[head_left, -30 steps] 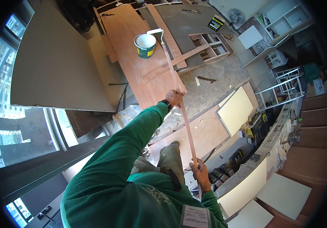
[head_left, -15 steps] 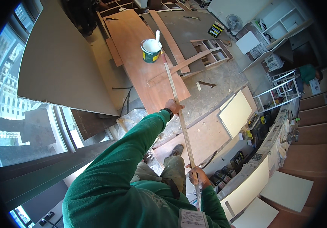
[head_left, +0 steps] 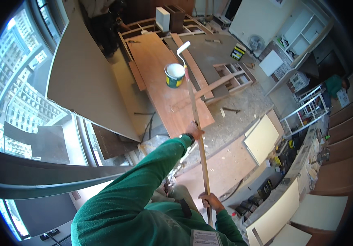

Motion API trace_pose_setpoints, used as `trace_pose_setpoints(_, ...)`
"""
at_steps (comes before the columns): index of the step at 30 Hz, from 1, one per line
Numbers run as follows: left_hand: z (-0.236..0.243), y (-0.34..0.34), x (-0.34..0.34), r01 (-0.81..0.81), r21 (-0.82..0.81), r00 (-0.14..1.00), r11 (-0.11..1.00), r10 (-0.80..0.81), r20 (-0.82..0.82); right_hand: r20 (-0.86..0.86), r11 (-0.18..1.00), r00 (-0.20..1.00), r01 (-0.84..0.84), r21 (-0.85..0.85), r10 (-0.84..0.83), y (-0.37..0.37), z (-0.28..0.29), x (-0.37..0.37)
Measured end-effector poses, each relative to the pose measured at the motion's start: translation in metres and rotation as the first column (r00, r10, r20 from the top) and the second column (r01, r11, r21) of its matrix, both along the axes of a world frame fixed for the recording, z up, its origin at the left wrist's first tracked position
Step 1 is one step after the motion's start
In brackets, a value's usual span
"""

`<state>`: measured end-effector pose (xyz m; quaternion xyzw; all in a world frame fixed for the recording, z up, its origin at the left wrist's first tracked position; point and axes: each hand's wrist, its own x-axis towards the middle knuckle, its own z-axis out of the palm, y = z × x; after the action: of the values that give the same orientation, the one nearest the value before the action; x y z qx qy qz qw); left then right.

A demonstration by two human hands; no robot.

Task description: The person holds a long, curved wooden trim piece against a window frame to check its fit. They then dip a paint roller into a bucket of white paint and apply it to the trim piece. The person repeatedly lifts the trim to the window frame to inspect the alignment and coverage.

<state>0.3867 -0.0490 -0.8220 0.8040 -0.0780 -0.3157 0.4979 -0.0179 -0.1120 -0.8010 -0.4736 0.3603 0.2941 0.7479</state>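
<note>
Both of my hands grip a long wooden pole (head_left: 201, 160) with a paint roller (head_left: 183, 47) at its far end. My left hand (head_left: 195, 130) is wrapped round the middle of the pole at arm's length. Close to my body, my right hand (head_left: 212, 202) is closed round its lower part. The white roller sleeve, on a bent wire frame, is held up beyond the paint bucket (head_left: 174, 82), apart from it. That bucket is green and yellow, has white paint inside, and stands on a reddish-brown wooden board (head_left: 156, 61).
Wooden strips and an open drawer frame (head_left: 236, 78) lie right of the board. Ladders (head_left: 308, 108) stand at right beside another person (head_left: 333, 87); someone else (head_left: 104, 28) is at far left. A large panel (head_left: 88, 86) leans by the windows. Pale boards (head_left: 262, 139) lie nearer me.
The roller has come up out of the bucket and now shows beyond it. My hands keep their grip on the pole, and the whole view has shifted slightly.
</note>
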Motion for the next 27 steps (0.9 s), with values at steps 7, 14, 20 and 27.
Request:
trace_pose_setpoints(7,0.073,0.014,-0.034,0.024,-0.090,0.967,0.996,-0.001,0.254,0.256,0.964,0.966,0.100,-0.245,-0.035,0.019,-0.032,-0.020)
trace_pose_setpoints(14,0.260,0.044,-0.086,0.145,-0.103,0.857,0.984,-0.072,0.511,0.442,0.899,0.882,0.053,-0.435,0.162,-0.004,-0.012,0.002)
trace_pose_setpoints(20,0.367,0.054,-0.126,0.326,-0.415,0.857,0.850,-0.081,0.508,0.547,0.859,0.804,0.095,-0.502,0.231,-0.029,0.009,0.006)
trace_pose_setpoints(27,0.491,0.054,-0.173,0.424,-0.589,0.820,0.688,-0.014,0.573,0.608,0.835,0.750,0.143,-0.532,0.260,-0.054,0.019,-0.018)
